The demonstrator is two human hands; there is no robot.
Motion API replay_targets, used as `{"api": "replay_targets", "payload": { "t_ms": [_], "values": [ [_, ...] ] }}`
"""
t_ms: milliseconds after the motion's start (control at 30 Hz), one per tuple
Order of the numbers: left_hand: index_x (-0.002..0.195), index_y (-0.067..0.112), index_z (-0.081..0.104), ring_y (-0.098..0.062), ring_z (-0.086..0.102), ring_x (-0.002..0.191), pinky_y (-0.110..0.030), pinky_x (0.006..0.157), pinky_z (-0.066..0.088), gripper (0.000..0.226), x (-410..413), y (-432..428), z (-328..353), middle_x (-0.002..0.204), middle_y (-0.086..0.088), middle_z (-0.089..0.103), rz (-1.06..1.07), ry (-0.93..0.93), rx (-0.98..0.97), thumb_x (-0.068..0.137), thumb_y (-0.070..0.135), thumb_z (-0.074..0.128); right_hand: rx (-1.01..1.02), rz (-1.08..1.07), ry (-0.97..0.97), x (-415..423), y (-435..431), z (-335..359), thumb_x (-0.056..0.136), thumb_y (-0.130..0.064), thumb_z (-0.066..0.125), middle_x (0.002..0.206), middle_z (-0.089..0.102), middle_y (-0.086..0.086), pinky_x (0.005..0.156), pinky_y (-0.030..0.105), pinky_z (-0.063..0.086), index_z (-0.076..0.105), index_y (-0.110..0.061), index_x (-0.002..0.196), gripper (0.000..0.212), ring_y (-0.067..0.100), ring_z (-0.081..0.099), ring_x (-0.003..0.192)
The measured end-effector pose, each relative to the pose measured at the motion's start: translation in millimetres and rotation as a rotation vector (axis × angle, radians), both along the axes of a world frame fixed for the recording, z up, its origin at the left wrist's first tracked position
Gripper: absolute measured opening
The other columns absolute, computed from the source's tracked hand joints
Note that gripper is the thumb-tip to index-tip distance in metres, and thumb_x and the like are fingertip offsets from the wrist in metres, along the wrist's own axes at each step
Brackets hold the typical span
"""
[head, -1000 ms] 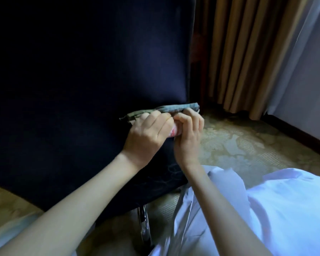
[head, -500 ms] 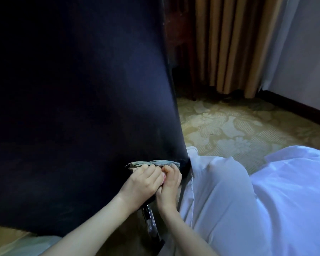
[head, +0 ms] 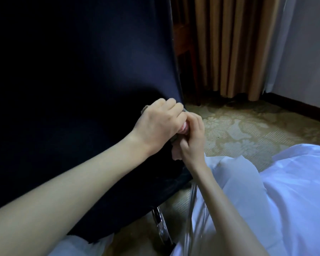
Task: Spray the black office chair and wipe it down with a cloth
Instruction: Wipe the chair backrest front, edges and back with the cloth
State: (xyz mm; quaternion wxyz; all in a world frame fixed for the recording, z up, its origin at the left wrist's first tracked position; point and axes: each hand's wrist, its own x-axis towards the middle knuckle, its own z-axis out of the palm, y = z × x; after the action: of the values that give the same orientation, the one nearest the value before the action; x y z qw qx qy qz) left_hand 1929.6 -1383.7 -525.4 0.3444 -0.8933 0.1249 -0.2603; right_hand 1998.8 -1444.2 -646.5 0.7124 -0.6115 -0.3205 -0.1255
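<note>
Hands touch each other: left hand (head: 159,124) and right hand (head: 191,137), fingers curled, both grip cloth (head: 144,109) against chair (head: 81,89) edge.

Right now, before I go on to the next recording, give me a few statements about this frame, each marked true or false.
1. The left hand and the right hand meet at the right edge of the black chair. True.
2. The cloth lies spread out on the carpet. False: it is bunched in the two hands against the chair, and only small grey bits of it show.
3. Tan curtains hang beyond the chair. True.
4. The floor is bare wood. False: it is a carpet with a pale floral pattern.
5. A shiny metal leg shows beneath the chair. True.
</note>
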Motion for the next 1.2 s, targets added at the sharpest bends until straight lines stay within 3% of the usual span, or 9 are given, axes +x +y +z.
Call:
{"api": "replay_targets", "payload": {
  "t_ms": [100,233,367,467,700,867,1000,1133,1200],
  "values": [
    [0.072,0.017,0.061,-0.021,0.055,0.066,-0.031,0.058,0.041,0.027,7,-3,2,0.071,-0.001,0.057,0.008,0.1,0.08,0.076,0.006,0.036,0.02,-0.01,0.069,-3,-1,-3,0.065,-0.009,0.044,0.115,0.056,0.006,0.09,0.042,0.044,0.055,-0.017,0.114,0.051,0.023,0.052,0.104],
    [0.075,0.017,0.062,-0.019,0.055,0.068,-0.03,0.059,0.041,0.029,13,-4,-20,0.073,0.001,0.059,-0.013,0.236,0.13,0.075,0.008,0.035,0.035,-0.048,0.202,-12,-3,-33,0.065,-0.001,0.046,0.111,0.055,0.002,0.086,0.048,0.045,0.053,-0.027,0.112,0.054,0.025,0.052,0.1],
    [0.073,0.018,0.062,-0.019,0.054,0.067,-0.029,0.06,0.042,0.027,18,-2,-53,0.072,0.001,0.058,-0.004,0.361,0.146,0.075,0.007,0.038,-0.003,-0.1,0.368,-27,1,-61,0.064,0.002,0.043,0.104,0.057,0.0,0.083,0.032,0.043,0.056,-0.023,0.11,0.054,0.014,0.051,0.093],
    [0.07,0.014,0.063,-0.022,0.055,0.067,-0.033,0.06,0.046,0.032,22,-1,-81,0.071,-0.002,0.058,-0.032,0.424,0.108,0.078,0.007,0.033,-0.039,-0.12,0.499,-40,6,-85,0.067,0.002,0.043,0.1,0.057,-0.002,0.081,0.031,0.045,0.054,-0.03,0.106,0.051,0.017,0.053,0.091],
    [0.067,0.016,0.061,-0.022,0.054,0.067,-0.033,0.06,0.046,0.011,29,1,-126,0.069,-0.002,0.056,-0.046,0.631,0.143,0.073,0.008,0.057,-0.047,-0.138,0.876,-64,4,-109,0.096,-0.014,0.049,0.089,0.056,0.004,0.063,0.02,0.048,0.06,-0.012,0.092,0.012,0.004,0.058,0.075],
    [0.072,0.014,0.063,-0.023,0.055,0.07,-0.034,0.063,0.046,0.012,30,-3,-141,0.073,-0.003,0.058,-0.041,0.614,0.093,0.079,0.009,0.054,-0.08,-0.291,0.856,-52,5,-121,0.091,-0.004,0.05,0.098,0.058,0.008,0.066,0.013,0.047,0.065,-0.003,0.094,0.015,0.006,0.06,0.081],
    [0.067,0.015,0.059,-0.023,0.053,0.063,-0.033,0.057,0.041,0.023,63,-10,-136,0.066,-0.003,0.054,-0.04,0.512,0.033,0.081,0.012,0.042,-0.011,-0.283,0.753,-14,7,-125,0.082,0.004,0.05,0.102,0.061,0.0,0.078,0.007,0.039,0.064,-0.021,0.096,0.032,0.003,0.056,0.09],
    [0.052,0.018,0.054,-0.02,0.053,0.055,-0.025,0.051,0.037,0.016,96,-19,-133,0.054,0.001,0.052,0.037,0.575,0.091,0.062,0.016,0.042,-0.02,-0.232,0.776,8,5,-123,0.083,-0.001,0.047,0.093,0.056,0.004,0.067,0.003,0.036,0.054,-0.028,0.083,0.028,-0.011,0.049,0.073],
    [0.049,0.019,0.053,-0.02,0.052,0.051,-0.023,0.049,0.034,0.004,99,-18,-136,0.051,0.002,0.051,0.068,0.623,0.103,0.053,0.018,0.052,-0.055,-0.225,0.786,4,7,-129,0.087,0.002,0.049,0.101,0.056,0.003,0.07,0.004,0.037,0.06,-0.022,0.097,0.028,-0.006,0.048,0.081]
  ]
}}
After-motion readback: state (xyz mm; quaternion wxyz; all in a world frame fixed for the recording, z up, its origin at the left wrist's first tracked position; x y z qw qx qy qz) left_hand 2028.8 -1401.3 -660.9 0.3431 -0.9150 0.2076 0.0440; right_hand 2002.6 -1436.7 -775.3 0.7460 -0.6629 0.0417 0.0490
